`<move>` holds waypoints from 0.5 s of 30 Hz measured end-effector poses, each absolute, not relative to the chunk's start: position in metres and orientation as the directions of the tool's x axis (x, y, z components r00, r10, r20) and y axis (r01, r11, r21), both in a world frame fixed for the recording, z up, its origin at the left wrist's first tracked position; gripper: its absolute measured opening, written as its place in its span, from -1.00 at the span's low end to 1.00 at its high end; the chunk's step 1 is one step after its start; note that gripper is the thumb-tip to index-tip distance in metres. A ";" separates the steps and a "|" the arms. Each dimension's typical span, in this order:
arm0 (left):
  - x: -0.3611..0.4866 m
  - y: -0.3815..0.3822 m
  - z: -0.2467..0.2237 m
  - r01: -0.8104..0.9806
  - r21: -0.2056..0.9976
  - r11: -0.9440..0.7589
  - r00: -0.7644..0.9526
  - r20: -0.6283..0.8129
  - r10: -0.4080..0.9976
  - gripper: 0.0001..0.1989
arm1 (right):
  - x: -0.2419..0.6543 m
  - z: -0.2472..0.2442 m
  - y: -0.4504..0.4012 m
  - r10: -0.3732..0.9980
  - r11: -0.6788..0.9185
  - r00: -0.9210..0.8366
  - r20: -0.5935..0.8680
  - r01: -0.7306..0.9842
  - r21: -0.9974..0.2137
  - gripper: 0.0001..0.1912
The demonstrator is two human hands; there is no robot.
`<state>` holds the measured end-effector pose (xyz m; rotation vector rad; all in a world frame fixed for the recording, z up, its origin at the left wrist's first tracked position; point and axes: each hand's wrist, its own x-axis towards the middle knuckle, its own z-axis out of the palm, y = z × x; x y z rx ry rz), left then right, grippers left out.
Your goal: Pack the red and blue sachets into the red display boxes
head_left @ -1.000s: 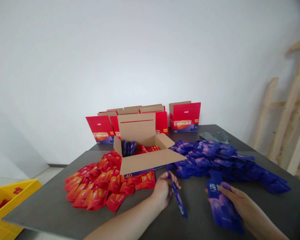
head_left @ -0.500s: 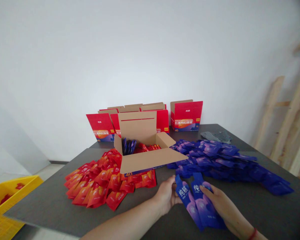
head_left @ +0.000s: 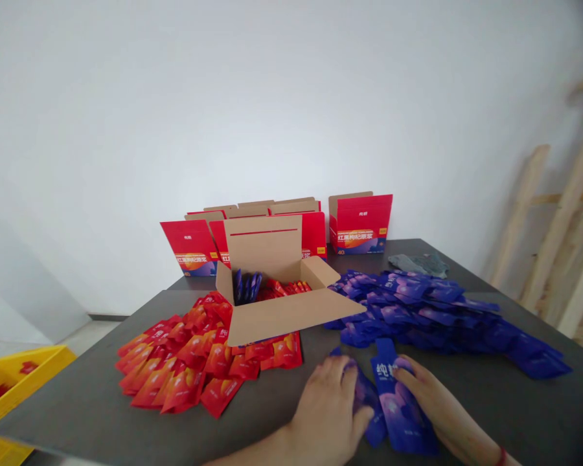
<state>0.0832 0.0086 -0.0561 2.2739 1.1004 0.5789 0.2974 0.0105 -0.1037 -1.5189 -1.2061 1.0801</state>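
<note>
My left hand (head_left: 328, 404) lies back-up over the left part of a purple sachet (head_left: 375, 424), its fingers curled over the upper edge and the thumb against the face. Beside it, my right hand (head_left: 430, 395) grips another purple sachet (head_left: 398, 414) with white lettering, thumb on the front; whether more lie behind it is hidden. Both hands are low over the table's front. Beyond them stands an open cardboard box (head_left: 291, 317), flaps spread, with purple sachets (head_left: 247, 287) at its left and red sachets (head_left: 286, 287) further right inside.
A pile of red sachets (head_left: 179, 362) spreads left of the box, a heap of purple sachets (head_left: 432, 310) right. Red printed boxes (head_left: 362, 226) stand along the back. A yellow crate (head_left: 24, 369) is at left, wooden boards (head_left: 539, 226) at right, and a grey cloth (head_left: 420, 264) behind the heap.
My left hand has turned over and moved onto the left sachet, covering much of it. My right hand stays nearly in place with its sachet. The view has shifted slightly.
</note>
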 end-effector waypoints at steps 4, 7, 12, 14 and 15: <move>0.095 -0.008 -0.080 0.598 0.624 -0.503 0.603 0.063 0.795 -0.24 | 0.300 -0.104 0.014 0.985 -0.142 0.123 -0.120 0.188 -0.972 -0.72; 0.097 -0.003 -0.083 0.594 0.586 -0.551 0.623 0.099 0.776 -0.31 | 0.301 -0.105 0.017 0.985 -0.149 0.111 -0.132 0.169 -0.974 -0.70; 0.097 0.006 -0.070 0.612 0.492 -0.620 0.629 0.173 0.758 -0.60 | 0.301 -0.109 0.017 0.985 -0.135 0.133 -0.110 0.199 -0.971 -0.68; 0.101 0.006 -0.073 0.660 0.445 -0.605 0.602 0.168 0.780 -0.53 | 0.302 -0.111 0.018 0.988 -0.109 0.134 -0.080 0.222 -0.969 -0.68; 0.103 0.006 -0.076 0.682 0.423 -0.597 0.595 0.154 0.789 -0.42 | 0.303 -0.112 0.019 0.989 -0.095 0.129 -0.065 0.235 -0.967 -0.68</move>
